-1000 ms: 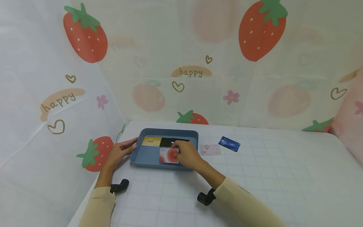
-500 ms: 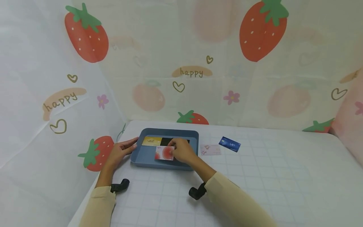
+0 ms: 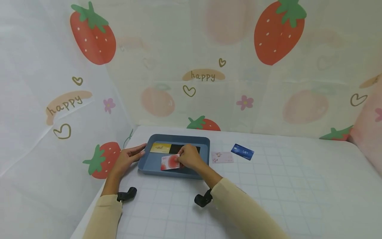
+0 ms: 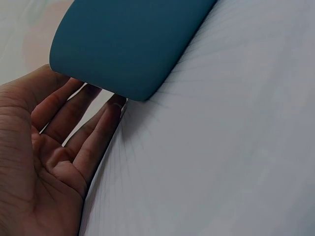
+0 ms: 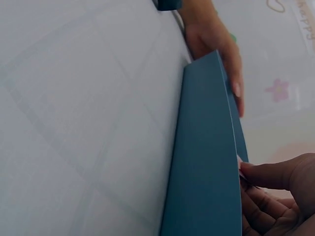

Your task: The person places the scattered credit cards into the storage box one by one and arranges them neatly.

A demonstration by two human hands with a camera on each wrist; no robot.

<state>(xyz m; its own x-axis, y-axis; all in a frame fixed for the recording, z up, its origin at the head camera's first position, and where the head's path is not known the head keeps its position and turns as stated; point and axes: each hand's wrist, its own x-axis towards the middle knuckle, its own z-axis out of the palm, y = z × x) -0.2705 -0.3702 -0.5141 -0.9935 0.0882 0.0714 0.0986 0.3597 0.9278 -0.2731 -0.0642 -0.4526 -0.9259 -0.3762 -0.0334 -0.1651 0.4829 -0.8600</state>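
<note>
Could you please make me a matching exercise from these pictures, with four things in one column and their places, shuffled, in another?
Things:
1. Blue card
2. Left hand
3. Gold card
4. Red-circle card

Places:
A. Lying in the tray, beside the black card
B. Pinched by the right hand
C. Lying to the right of the tray
D. Touching the tray's left end

Pairs: 1-C, 2-D, 3-A, 4-B
</note>
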